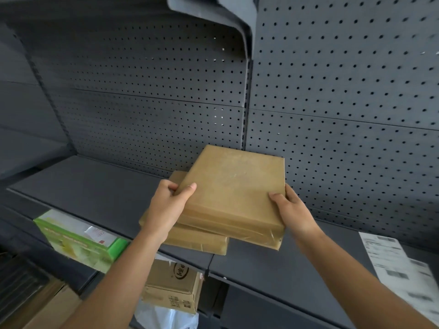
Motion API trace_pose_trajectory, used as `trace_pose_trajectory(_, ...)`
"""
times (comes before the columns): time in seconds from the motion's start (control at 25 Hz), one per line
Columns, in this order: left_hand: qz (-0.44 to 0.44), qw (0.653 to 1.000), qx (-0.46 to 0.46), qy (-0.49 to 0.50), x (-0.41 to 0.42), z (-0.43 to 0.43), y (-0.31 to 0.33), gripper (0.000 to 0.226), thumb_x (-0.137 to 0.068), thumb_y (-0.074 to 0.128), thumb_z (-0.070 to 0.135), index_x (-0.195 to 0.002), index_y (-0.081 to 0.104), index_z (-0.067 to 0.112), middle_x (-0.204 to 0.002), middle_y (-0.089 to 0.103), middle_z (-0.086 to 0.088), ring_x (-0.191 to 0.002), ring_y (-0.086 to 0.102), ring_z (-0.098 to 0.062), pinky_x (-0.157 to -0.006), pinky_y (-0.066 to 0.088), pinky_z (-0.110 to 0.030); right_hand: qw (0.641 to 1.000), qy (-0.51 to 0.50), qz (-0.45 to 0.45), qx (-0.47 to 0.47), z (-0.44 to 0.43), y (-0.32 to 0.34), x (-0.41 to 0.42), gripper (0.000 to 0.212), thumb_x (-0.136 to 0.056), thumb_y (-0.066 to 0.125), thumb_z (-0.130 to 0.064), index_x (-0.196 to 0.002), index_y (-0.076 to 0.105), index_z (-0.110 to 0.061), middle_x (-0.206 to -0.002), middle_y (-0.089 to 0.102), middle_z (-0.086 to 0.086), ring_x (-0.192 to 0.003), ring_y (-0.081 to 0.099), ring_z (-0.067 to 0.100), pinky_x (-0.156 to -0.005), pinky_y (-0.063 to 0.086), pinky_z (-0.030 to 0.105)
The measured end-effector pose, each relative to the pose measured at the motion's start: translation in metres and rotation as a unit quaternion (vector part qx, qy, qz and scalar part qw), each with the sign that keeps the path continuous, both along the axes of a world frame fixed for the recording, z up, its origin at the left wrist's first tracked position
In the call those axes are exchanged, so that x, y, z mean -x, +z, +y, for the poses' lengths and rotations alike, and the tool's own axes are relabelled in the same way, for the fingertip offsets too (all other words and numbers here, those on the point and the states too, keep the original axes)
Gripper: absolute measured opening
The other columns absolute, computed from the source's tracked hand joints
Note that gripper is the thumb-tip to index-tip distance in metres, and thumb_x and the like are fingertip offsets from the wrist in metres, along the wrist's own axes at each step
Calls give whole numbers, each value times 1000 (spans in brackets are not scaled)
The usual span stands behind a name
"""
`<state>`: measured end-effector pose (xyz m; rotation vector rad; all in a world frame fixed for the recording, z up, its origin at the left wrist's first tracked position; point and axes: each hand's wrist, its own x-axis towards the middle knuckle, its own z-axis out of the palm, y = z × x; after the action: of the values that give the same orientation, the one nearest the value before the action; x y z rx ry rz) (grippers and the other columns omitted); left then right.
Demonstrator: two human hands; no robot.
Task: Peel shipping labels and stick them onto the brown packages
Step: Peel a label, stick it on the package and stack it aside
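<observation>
A flat brown package [231,193] is held by both hands, tilted, above the dark shelf [95,193]. My left hand [169,205] grips its left edge, thumb on top. My right hand [293,210] grips its lower right corner. A second brown package [202,241] lies under it on the shelf, partly hidden by the top one and my left hand. A strip of white shipping labels [401,269] lies on the shelf at the right. No label shows on the top package's face.
A grey pegboard wall [332,91] backs the shelf. A green box [80,238] sits below at the left. A cardboard box [173,286] and a white plastic bag [166,317] sit under the shelf. Another brown carton [47,309] lies at the bottom left.
</observation>
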<state>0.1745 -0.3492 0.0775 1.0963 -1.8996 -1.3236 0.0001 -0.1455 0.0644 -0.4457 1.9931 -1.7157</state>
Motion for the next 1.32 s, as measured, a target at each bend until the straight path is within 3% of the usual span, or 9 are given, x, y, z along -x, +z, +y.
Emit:
trace_pose_trajectory(0.08,-10,1000,6,-27,10,29,1,41,-90,69,52,-103,55,16,-98,61,-3,-87,61,-18,-70,46,-34,1000,-20,3,-10,33,1,11,25,-96,54,-38,-118,60,-46,-110,71,-16,-101,68,12,-93,52,37)
trace_pose_trajectory(0.2,-18,997,-10,-80,30,70,-5,43,-90,69,51,-104,54,13,-97,61,-4,-86,60,-17,-70,46,-33,999,-52,7,-16,85,1,25,19,-94,56,-38,-108,65,-48,-108,73,-15,-102,68,14,-98,51,42)
trace_pose_trajectory(0.4,-39,990,-28,-131,59,122,-24,45,-89,70,51,-102,53,11,-94,60,-4,-83,59,-17,-70,44,-32,994,-105,-10,-17,153,-9,33,22,-97,57,-32,-116,64,-39,-107,73,-11,-99,69,16,-92,54,39)
trace_pose_trajectory(0.6,-59,986,-23,-154,71,155,-46,48,-89,71,51,-100,53,8,-89,59,-5,-79,58,-18,-68,44,-33,991,-126,-42,-8,193,-28,33,18,-98,57,-27,-102,62,-44,-103,70,-13,-95,68,13,-80,53,30)
trace_pose_trajectory(0.88,-95,982,-18,-165,69,171,-69,46,-91,69,50,-99,51,8,-85,60,-6,-75,59,-19,-61,42,-32,992,-110,-58,-10,210,-67,34,29,-98,58,-25,-123,61,-38,-114,71,-9,-101,70,13,-86,54,28)
trace_pose_trajectory(1.04,-110,980,-22,-166,66,173,-82,43,-90,71,48,-98,51,10,-87,62,-6,-77,61,-18,-63,44,-32,994,-91,-54,-30,212,-85,35,44,-97,60,-29,-139,51,-35,-120,70,-11,-106,68,10,-95,53,32)
trace_pose_trajectory(1.2,-96,983,-26,-153,65,173,-90,41,-89,73,46,-98,52,12,-88,61,-4,-78,60,-16,-65,45,-31,994,-96,-39,-38,213,-91,35,43,-95,62,-35,-136,52,-44,-118,70,-18,-105,68,6,-100,51,35)
trace_pose_trajectory(1.32,-98,983,-18,-157,65,172,-91,42,-89,74,45,-106,52,13,-94,62,0,-80,60,-10,-65,46,-26,995,-81,-38,-35,215,-89,34,39,-95,63,-37,-134,54,-40,-120,69,-16,-106,68,5,-99,52,35)
